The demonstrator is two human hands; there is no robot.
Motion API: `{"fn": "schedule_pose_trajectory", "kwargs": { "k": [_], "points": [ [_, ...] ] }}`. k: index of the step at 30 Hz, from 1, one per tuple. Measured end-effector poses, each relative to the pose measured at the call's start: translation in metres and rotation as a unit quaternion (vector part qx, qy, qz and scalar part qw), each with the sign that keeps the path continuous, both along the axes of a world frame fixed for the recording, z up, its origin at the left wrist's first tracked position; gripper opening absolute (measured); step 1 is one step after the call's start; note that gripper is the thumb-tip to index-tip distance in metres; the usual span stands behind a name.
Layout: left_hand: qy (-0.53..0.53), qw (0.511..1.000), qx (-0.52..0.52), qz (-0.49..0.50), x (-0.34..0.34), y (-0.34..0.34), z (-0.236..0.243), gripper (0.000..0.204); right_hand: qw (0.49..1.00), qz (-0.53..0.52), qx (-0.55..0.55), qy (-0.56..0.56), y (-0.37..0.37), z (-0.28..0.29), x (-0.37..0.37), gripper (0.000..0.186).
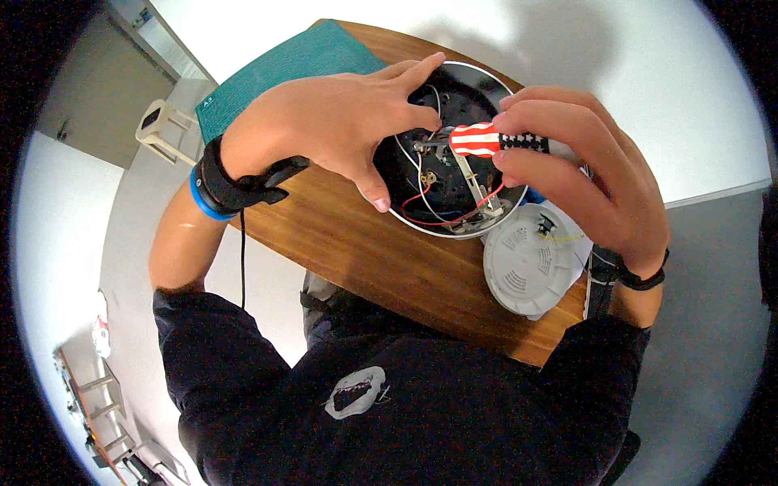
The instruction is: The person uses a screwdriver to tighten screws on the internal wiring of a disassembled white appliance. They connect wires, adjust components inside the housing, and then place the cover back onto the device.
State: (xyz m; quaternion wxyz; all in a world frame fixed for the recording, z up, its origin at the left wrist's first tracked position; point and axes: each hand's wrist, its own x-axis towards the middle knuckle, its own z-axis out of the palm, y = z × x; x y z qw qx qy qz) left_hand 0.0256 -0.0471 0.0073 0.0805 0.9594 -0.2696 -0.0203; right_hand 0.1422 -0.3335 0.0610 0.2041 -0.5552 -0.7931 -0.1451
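Observation:
A round appliance body (480,91), white-rimmed and dark inside, lies open on the table with wires and metal parts showing. My left hand (324,117) spreads over its left side, thumb at the near-left rim, one finger reaching inside and another toward the far rim. In my right hand (604,158) is a screwdriver (476,140) with a striped red-and-white handle and a black starred band. Its shaft points left into the body, close to my left fingers; the exact tip contact is hard to make out. Red wire (425,217) and white wire curve around the inside.
A round white vented cover (519,271) with a small black fitting and a yellow wire lies at the table's right. A green cutting mat (284,73) covers the far left of the wooden table (324,219). A pale stool (166,130) stands on the floor beyond it.

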Motion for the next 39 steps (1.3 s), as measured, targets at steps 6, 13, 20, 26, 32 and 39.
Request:
{"fn": "schedule_pose_trajectory", "kwargs": {
  "k": [6, 13, 20, 26, 32, 39],
  "points": [
    [0.01, 1.0, 0.004, 0.012, 0.0, -0.003, 0.001, 0.129, 0.999, -0.008, -0.03, 0.012, 0.013, -0.001, -0.004, 0.021],
    [0.019, 0.998, 0.046, 0.045, -0.003, -0.013, 0.009, 0.128, 1.0, -0.008, -0.005, -0.024, 0.019, 0.004, -0.01, 0.025],
    [-0.007, 0.999, 0.033, 0.042, -0.006, -0.009, 0.009, 0.126, 0.999, -0.037, -0.02, -0.021, 0.021, 0.005, -0.016, 0.028],
    [0.0, 0.999, 0.003, 0.047, -0.005, -0.004, 0.006, 0.136, 0.998, -0.047, -0.025, -0.013, 0.027, 0.01, -0.017, 0.029],
    [0.003, 0.999, -0.023, 0.028, -0.001, 0.002, 0.003, 0.143, 0.995, -0.075, -0.051, 0.034, 0.031, 0.018, -0.027, 0.031],
    [0.003, 1.0, -0.03, 0.009, 0.004, 0.006, -0.002, 0.137, 0.994, -0.087, -0.051, 0.046, 0.029, 0.016, -0.023, 0.031]
  ]
}}
